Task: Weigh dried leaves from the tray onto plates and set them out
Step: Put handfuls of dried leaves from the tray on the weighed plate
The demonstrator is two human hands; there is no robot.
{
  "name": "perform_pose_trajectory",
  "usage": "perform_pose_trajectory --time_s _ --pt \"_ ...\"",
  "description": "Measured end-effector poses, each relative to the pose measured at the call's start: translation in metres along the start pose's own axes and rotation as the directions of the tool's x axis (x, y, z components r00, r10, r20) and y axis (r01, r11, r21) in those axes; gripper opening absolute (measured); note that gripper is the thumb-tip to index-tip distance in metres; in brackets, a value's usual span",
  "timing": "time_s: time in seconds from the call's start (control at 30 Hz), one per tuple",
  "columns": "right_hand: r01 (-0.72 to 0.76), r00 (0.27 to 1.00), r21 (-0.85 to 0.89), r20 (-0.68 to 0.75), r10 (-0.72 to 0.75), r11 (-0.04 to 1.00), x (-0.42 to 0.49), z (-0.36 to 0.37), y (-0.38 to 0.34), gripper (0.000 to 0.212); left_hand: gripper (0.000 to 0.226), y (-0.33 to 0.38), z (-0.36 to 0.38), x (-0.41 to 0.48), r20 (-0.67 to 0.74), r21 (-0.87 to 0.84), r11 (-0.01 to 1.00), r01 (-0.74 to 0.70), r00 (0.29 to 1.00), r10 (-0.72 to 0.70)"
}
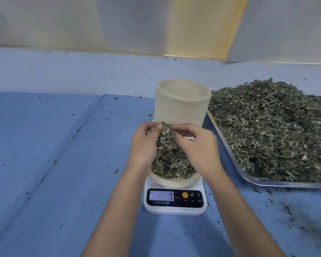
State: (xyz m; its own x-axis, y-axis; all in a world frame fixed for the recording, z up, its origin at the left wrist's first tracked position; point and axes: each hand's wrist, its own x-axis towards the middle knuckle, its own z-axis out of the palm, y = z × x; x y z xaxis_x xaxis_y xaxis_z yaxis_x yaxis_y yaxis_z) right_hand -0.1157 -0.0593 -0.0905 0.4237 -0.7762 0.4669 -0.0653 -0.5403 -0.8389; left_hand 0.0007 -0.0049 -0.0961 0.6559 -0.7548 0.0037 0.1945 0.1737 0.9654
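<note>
A beige paper plate [174, 182] sits on a white digital scale [174, 201] at the centre, filled with a mound of dried leaves [172, 167]. My left hand [144, 145] grips a clump of dried leaves [166, 135] above the plate. My right hand [198, 145] pinches at that same clump from the right side. A metal tray [267, 182] heaped with dried leaves [270, 127] lies to the right of the scale.
A tall stack of beige paper plates [182, 102] stands just behind the scale. Blue cloth [54, 164] covers the table, strewn with leaf crumbs, thickest at the lower right. A pale wall runs along the back.
</note>
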Motion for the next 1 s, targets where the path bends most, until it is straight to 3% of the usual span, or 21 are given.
perform_pose_trajectory --time_s 0.3,0.7,1.0 --pt "-0.118 0.992 0.086 -0.043 0.122 0.989 0.004 -0.01 0.001 0.017 0.017 0.005 -0.003 -0.001 -0.05 -0.033 0.999 0.014 0.999 -0.015" --pt "-0.122 0.991 0.103 -0.042 0.127 0.987 0.003 -0.009 -0.001 0.016 0.019 0.008 0.0 -0.005 -0.024 -0.069 0.997 0.036 0.999 -0.038" --pt "-0.099 0.99 0.213 -0.075 0.118 0.972 0.008 -0.013 -0.003 0.022 0.017 0.019 0.023 -0.003 0.017 -0.082 0.995 -0.051 0.998 0.053"
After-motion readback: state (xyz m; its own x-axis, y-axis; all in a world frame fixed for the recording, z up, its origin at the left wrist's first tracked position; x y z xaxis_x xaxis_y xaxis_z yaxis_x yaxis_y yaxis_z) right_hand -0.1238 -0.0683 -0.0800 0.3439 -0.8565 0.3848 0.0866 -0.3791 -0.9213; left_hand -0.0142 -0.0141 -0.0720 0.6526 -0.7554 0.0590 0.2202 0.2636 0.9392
